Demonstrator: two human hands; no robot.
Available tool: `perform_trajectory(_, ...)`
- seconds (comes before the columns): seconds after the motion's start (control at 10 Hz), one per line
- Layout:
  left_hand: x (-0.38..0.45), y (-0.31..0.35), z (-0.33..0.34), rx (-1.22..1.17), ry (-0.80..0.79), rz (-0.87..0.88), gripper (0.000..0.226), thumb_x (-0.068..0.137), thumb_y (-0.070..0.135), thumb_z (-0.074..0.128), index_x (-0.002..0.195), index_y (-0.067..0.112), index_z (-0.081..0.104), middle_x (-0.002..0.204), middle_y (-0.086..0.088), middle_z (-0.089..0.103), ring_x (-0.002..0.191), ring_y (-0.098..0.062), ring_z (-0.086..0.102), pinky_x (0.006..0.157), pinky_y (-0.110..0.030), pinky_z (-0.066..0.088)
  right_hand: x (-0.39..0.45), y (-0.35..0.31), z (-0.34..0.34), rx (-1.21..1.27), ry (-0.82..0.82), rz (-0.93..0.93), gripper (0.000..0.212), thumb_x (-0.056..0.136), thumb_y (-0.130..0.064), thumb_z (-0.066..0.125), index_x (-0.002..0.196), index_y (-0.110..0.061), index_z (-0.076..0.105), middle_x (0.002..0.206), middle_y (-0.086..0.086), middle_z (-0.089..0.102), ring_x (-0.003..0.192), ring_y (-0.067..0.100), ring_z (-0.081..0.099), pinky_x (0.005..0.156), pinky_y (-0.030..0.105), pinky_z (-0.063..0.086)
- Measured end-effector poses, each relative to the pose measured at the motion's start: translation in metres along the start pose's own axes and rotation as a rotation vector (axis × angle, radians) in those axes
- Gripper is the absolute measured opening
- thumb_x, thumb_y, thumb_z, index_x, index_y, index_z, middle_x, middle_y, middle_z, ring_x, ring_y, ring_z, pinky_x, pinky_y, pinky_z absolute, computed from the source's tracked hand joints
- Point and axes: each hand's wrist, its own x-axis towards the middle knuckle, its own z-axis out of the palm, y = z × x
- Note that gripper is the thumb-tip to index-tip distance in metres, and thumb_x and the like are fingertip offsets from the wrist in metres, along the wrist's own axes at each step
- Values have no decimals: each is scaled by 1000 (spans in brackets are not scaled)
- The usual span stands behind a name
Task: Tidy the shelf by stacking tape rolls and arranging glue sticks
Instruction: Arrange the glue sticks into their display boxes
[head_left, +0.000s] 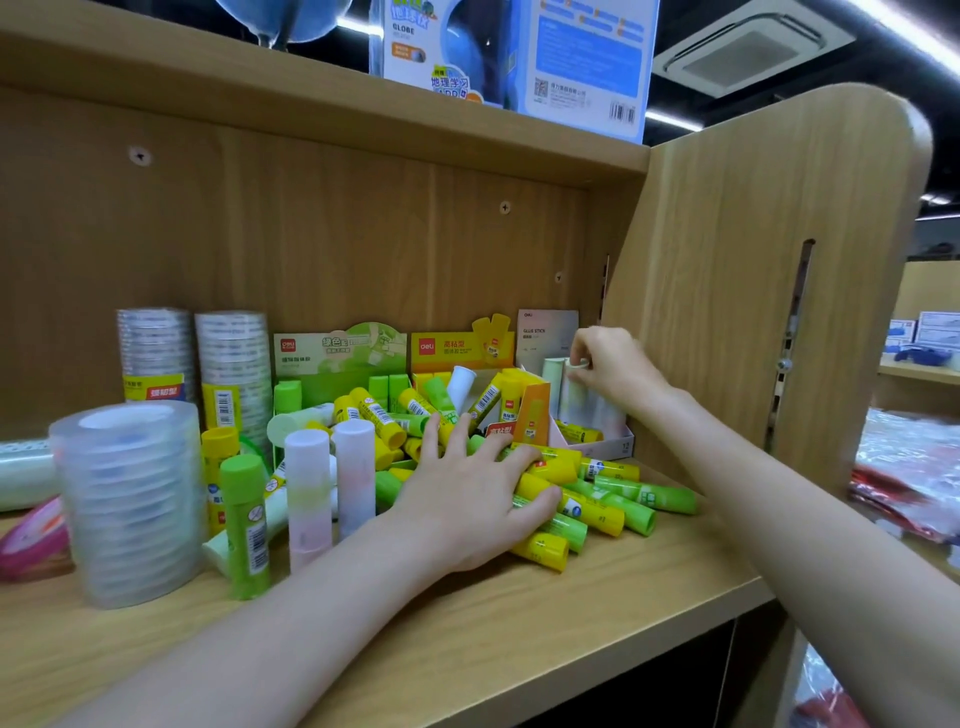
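Observation:
A heap of yellow and green glue sticks lies on the wooden shelf. My left hand rests spread on the heap, fingers and thumb bent over several sticks. My right hand pinches the top of a pale glue stick standing in the white display box at the back right. Two pastel sticks stand upright left of the heap. A clear stack of tape rolls stands at front left, and two taller tape stacks stand behind it.
Green and yellow display boxes stand against the back panel. A pink tape dispenser lies at the far left. The shelf's side panel rises close to my right hand. An upper shelf holds a globe box.

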Motion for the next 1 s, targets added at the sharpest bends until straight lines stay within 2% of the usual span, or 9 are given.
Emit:
perform_trajectory(0.2,0,0,0,-3,2,-3,55,92,61,18,141,37,24,153,5,20,143,-29,-1,112,-53,-11,9,6,-2,-13,-50,53,5,84,-11,64,87,-8,62,97,14,62,92,30,58,73,34,45)
perform_trajectory(0.3,0,0,0,7,-2,-6,55,92,61,18,141,37,24,154,6,19,143,-29,-1,112,-53,-11,10,4,0,-128,-44,41,10,86,-3,54,90,-7,63,100,18,60,94,35,56,75,35,44)
perform_trajectory(0.4,0,0,0,10,2,-10,54,93,60,18,141,38,23,154,6,19,143,-29,-1,113,-53,-10,11,1,0,-207,-44,26,17,86,1,48,91,-4,63,98,19,61,92,37,56,69,32,38)
perform_trajectory(0.5,0,-1,0,8,1,-13,54,92,60,17,141,38,22,154,6,18,144,-29,-1,113,-52,-10,11,2,-1,-208,-58,20,25,86,6,43,95,-5,63,98,18,60,91,37,57,70,33,41)
perform_trajectory(0.6,-1,-1,1,15,-1,-14,54,92,60,17,141,38,22,154,6,18,144,-29,-1,113,-52,-10,9,5,-6,-166,-107,23,31,87,7,42,104,-6,65,105,17,59,92,35,59,79,39,50)
perform_trajectory(0.7,0,-1,1,19,2,-12,54,92,60,17,141,38,22,154,7,17,144,-28,-1,113,-52,-10,8,3,-12,-151,-180,-10,20,89,-4,53,106,-7,61,100,8,55,96,30,56,80,38,49)
perform_trajectory(0.8,0,-1,1,18,0,-10,54,92,61,17,141,38,22,154,7,17,144,-28,-1,113,-52,-10,6,3,-9,-168,-181,-5,21,89,0,49,107,-8,57,103,13,56,93,32,57,74,35,46)
perform_trajectory(0.9,-1,-1,1,15,-5,-13,54,92,61,16,141,39,22,154,8,16,144,-28,-2,113,-52,-10,5,6,-6,-203,-130,8,38,87,12,36,112,-5,58,105,19,57,86,34,59,76,38,50)
perform_trajectory(1.0,0,-1,1,19,-4,-10,54,92,61,16,141,39,22,154,8,17,144,-27,-2,113,-52,-10,7,6,-9,-195,-130,3,46,83,16,33,112,-6,61,108,18,57,94,34,58,81,38,51)
